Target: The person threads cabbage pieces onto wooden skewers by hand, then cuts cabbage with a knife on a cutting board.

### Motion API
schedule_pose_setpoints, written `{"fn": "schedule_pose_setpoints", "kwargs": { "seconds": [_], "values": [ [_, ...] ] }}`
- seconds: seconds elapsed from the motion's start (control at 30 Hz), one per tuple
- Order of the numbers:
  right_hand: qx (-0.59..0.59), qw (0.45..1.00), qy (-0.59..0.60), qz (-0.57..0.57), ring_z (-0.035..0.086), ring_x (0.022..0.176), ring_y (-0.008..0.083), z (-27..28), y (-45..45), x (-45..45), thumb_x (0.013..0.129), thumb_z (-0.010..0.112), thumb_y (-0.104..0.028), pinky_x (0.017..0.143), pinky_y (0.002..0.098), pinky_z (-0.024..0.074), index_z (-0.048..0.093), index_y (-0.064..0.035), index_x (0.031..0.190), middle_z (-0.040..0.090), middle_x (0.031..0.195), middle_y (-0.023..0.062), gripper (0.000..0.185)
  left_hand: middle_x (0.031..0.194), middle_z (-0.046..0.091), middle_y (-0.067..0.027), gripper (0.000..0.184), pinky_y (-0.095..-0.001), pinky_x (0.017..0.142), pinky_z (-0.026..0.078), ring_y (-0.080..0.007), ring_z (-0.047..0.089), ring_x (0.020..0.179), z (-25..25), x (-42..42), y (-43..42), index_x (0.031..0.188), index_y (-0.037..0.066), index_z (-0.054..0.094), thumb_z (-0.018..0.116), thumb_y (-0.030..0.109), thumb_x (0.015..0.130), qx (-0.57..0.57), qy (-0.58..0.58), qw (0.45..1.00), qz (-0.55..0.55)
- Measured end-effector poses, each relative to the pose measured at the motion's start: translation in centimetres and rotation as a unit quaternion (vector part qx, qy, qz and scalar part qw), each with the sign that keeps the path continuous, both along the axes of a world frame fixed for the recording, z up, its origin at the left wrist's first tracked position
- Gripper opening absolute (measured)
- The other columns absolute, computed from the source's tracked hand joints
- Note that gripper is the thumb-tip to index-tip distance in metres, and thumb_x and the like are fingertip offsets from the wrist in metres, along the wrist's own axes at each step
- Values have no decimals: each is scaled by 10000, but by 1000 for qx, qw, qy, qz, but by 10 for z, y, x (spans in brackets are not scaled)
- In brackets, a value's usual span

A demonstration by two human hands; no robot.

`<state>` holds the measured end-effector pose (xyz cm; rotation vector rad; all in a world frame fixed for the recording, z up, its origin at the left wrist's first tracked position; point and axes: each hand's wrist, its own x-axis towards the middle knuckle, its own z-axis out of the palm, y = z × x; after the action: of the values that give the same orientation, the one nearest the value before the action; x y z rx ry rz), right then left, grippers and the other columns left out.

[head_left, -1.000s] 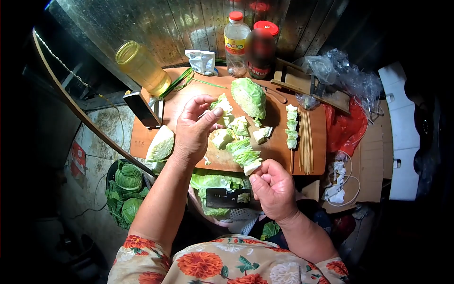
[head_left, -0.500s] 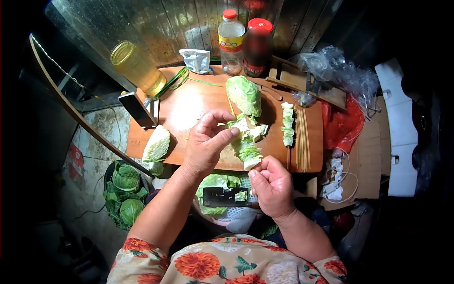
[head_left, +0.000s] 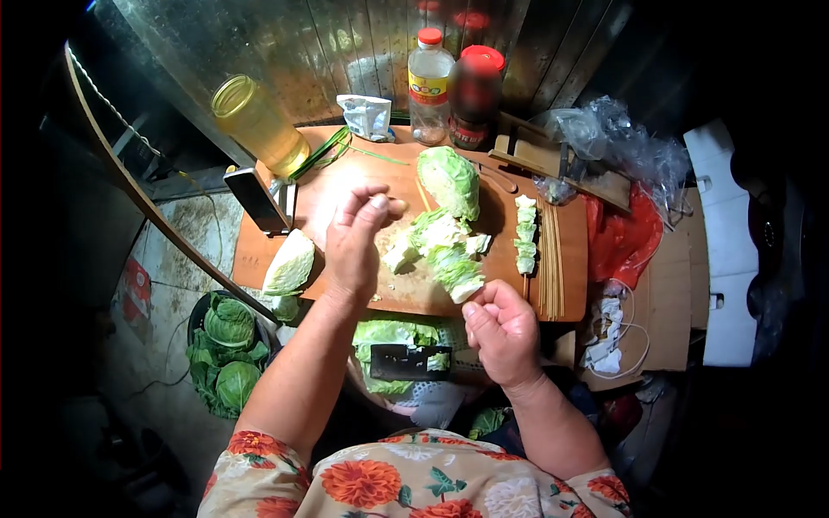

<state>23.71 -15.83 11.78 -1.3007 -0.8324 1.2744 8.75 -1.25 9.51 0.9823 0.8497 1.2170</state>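
My right hand (head_left: 503, 332) pinches the lower end of a skewer threaded with cabbage pieces (head_left: 453, 263), a pale chunk lying close to its fingertips. The thin stick's bare tip (head_left: 422, 192) shows above the leaves. To the left of these pieces, my left hand (head_left: 354, 237) is raised over the wooden board (head_left: 337, 173), fingers loosely curled with nothing visible in them. Loose cut cabbage (head_left: 399, 253) lies between the hands. Behind is a larger cabbage piece (head_left: 451, 180). A filled cabbage skewer (head_left: 526, 235) rests beside bare skewers (head_left: 551, 263) on the right.
A cabbage wedge (head_left: 290, 263) and a propped phone (head_left: 257, 201) are at left. Behind stand a jar of yellow liquid (head_left: 263, 129), a clear bottle (head_left: 429, 95) and a red-lidded jar (head_left: 473, 99). A cleaver (head_left: 406, 363) lies near my body; whole cabbages (head_left: 230, 322) sit lower left.
My left hand has moved left, away from the cabbage on the skewer, letting go of the piece it held. The leaves on the skewer now reach further up. My right hand keeps its pinch.
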Motion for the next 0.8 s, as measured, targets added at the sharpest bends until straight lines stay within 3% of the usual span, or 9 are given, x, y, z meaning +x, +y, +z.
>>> {"fn": "schedule_pose_setpoints", "kwargs": {
  "seconds": [0.13,0.2,0.33,0.37,0.5,0.63,0.7,0.8],
  "values": [
    [-13,999,29,-34,450,551,29,0,1,4,907,559,-78,502,184,369,516,-19,865,521,654,-23,84,889,652,-56,171,-262,727,486,-137,613,782,-20,-20,22,1034,36,586,605,99,876,-28,56,997,37],
    [-9,999,36,-36,449,551,29,0,1,4,905,558,-78,503,182,369,520,-21,864,524,650,-23,80,881,650,-39,150,-255,707,471,-123,600,758,-38,-31,30,999,25,619,616,95,867,-100,263,956,-76],
    [-26,999,42,-21,452,556,29,3,2,3,902,563,-82,507,184,372,516,-20,870,525,651,-22,83,869,642,-35,268,-255,636,458,-122,557,736,-74,-34,29,1044,-25,635,674,152,846,-170,424,871,-180],
    [-27,999,42,-22,452,556,29,3,2,3,902,563,-82,507,184,372,516,-20,870,525,651,-22,83,806,635,-41,259,-271,621,461,-129,553,711,-91,-36,29,986,-38,651,656,193,871,-128,469,852,-192],
    [-29,998,42,-19,457,561,31,2,2,5,900,563,-91,514,187,379,513,-26,867,526,649,-22,88,663,614,-60,287,-298,620,476,-130,554,624,-96,-26,25,881,-26,686,615,251,901,-95,534,806,-236],
    [-36,999,32,-12,461,564,32,4,1,6,901,561,-105,522,190,386,512,-30,863,529,650,-25,98,710,655,-87,274,-293,638,491,-138,597,646,-106,-24,27,878,-28,684,605,233,901,-123,536,800,-239],
    [-37,999,32,-8,462,564,32,2,1,7,901,562,-110,524,190,388,514,-29,865,529,649,-26,101,783,680,-203,366,-344,759,508,-257,671,768,-100,-24,29,868,-52,693,674,308,805,-163,528,793,-255],
    [-39,999,35,-2,466,566,33,4,2,6,901,564,-115,528,191,391,519,-28,869,529,646,-27,103,824,674,-226,429,-344,778,508,-276,675,790,-85,-15,24,928,-65,657,719,316,741,-164,571,764,-253]
  ]
}}
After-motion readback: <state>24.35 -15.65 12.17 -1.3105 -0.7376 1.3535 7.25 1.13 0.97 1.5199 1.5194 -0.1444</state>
